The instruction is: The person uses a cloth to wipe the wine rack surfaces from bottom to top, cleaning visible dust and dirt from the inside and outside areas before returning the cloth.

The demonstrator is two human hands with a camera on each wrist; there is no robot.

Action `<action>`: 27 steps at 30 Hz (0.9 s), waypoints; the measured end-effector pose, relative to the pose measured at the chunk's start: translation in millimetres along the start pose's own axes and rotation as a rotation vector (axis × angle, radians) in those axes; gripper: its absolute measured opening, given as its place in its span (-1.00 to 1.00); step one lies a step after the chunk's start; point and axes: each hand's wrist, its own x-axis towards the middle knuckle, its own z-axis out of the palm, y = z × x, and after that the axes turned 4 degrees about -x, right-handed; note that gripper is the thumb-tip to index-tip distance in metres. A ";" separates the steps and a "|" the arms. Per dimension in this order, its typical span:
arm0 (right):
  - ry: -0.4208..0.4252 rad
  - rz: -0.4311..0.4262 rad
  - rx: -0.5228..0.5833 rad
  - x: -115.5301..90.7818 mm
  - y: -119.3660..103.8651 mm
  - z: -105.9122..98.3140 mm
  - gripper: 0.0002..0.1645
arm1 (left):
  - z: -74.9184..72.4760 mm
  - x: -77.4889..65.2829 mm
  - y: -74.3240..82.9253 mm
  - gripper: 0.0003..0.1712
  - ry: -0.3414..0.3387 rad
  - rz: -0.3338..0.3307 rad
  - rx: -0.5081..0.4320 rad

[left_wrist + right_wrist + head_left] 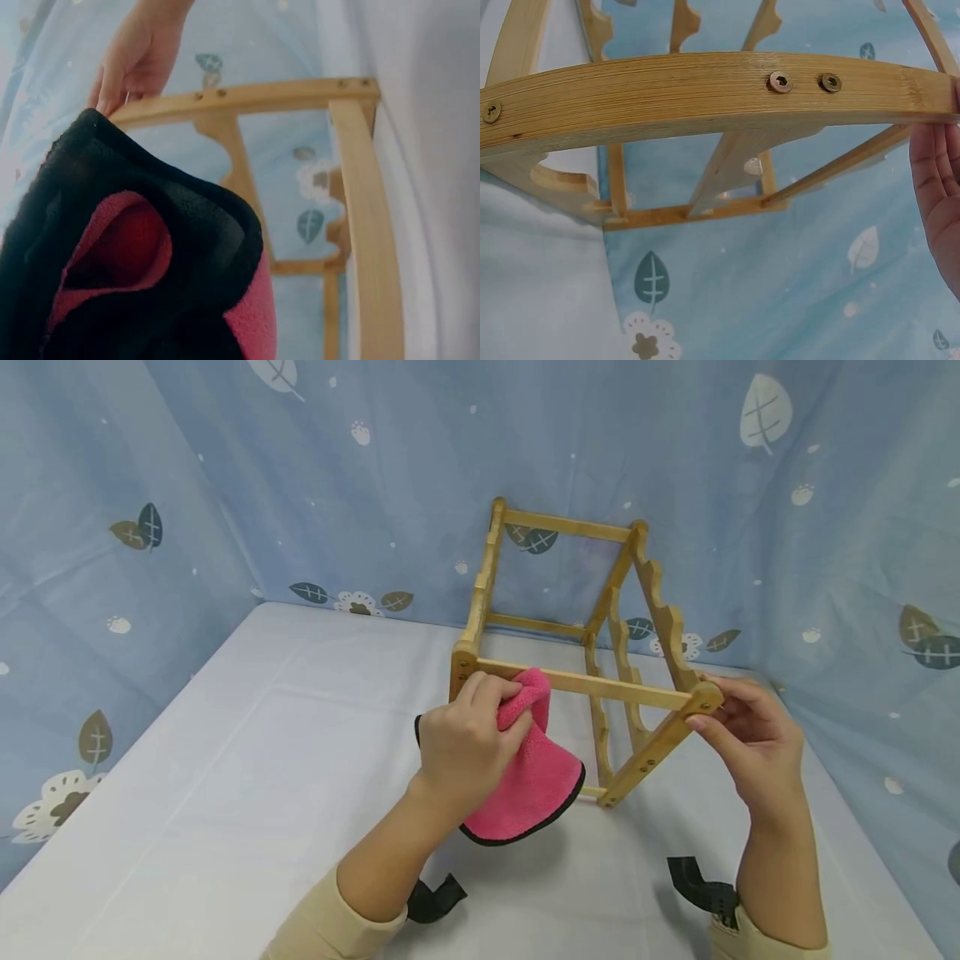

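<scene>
A wooden rack (585, 683) with scalloped rails and bolted joints stands tilted on the white surface. My left hand (468, 743) grips a bunched pink cloth (528, 785) with black edging, up against the rack's near crossbar by its left end. The cloth hangs down below that hand. On the right, my right hand (757, 739) pinches the rack's near corner between thumb and fingers. In the left wrist view the cloth (259, 315) covers much of the lower left. The right wrist view shows a bolted post (705, 94) close up, with the right hand (937, 180) at its end.
A white cloth-covered table (247, 760) lies under the rack. Blue patterned fabric (420, 468) hangs behind and at both sides. Black curved pieces (697, 885) sit at both wrists, near the beige sleeves (337, 922).
</scene>
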 end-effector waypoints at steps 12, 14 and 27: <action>-0.016 -0.023 -0.001 1.8 0.4 2.0 -0.49 | -23.5 2.1 -20.9 -0.77 0.079 -0.106 -0.035; -0.022 -0.020 -0.005 2.0 0.1 2.8 -0.48 | -24.4 1.5 -21.3 -0.76 0.066 -0.115 -0.038; -0.010 -0.011 0.002 1.3 -0.1 1.9 -0.48 | -22.5 -7.4 -1.2 -0.81 -0.187 -0.008 -0.054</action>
